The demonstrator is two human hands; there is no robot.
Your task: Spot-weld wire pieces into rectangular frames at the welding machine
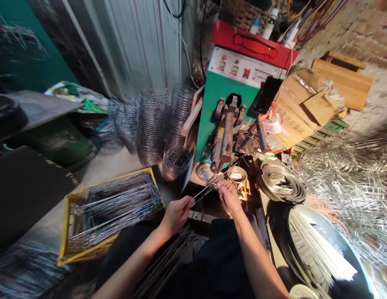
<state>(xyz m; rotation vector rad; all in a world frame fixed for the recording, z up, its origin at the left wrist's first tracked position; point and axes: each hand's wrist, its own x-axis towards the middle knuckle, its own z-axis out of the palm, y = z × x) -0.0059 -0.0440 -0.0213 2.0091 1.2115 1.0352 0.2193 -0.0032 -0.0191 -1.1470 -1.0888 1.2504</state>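
Note:
My left hand (177, 214) is closed in a pinch on the near ends of thin metal wire rods (205, 190) that slant up toward the welding head. My right hand (228, 195) grips the same rods farther along, just below the metal arm (226, 139) of a green and red spot welding machine (237, 91). A small round dish (205, 172) sits under the arm, left of the rods. More loose rods (168, 261) lie across my lap.
A yellow crate (67, 232) of bent wire pieces stands at the left. Stacked wire rings (152, 124) lean against the corrugated wall. A coil of wire (282, 185), a tray of straight strips (318, 249) and tangled wire frames (352, 174) fill the right. A small fan (247, 142) sits beside the machine.

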